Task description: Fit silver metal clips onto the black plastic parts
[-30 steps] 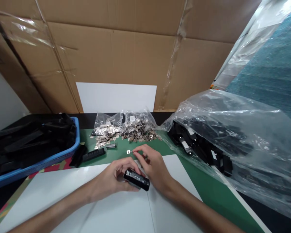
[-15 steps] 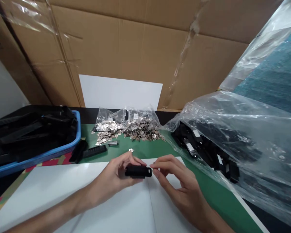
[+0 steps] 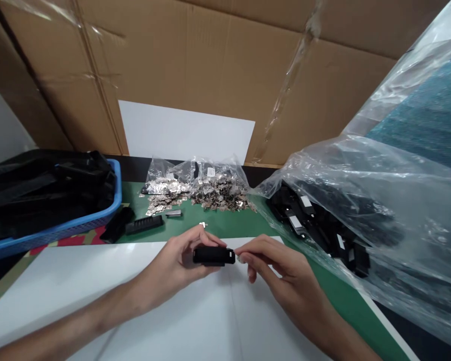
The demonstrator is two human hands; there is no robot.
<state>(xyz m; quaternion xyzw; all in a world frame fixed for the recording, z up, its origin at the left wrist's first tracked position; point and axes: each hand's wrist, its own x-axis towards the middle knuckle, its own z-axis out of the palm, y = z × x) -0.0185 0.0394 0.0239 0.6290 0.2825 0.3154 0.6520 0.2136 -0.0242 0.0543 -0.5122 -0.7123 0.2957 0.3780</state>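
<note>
My left hand [image 3: 176, 258] is closed around a black plastic housing [image 3: 212, 256], held level over the white sheet [image 3: 180, 311]. A small slot shows in the housing's right end. Right at that end, my right hand [image 3: 276, 268] pinches a small metal plate [image 3: 240, 258] between thumb and forefinger. The fingers hide most of the plate, and I cannot tell whether it touches the housing. Beyond my hands, a loose metal piece [image 3: 203, 224] lies on the green mat.
Piles of metal plates [image 3: 221, 195] spill from clear bags at the back. On the left, a blue basket [image 3: 116, 190] holds black parts, with a black ribbed part [image 3: 145, 224] beside it. Clear plastic [image 3: 391, 200] covers black units [image 3: 323, 230] on the right. Cardboard [image 3: 195, 60] stands behind.
The right-hand fingers have shifted their pinch, and the metal plate now shows more between them. The left hand still holds the black housing. The whole view has tilted slightly.
</note>
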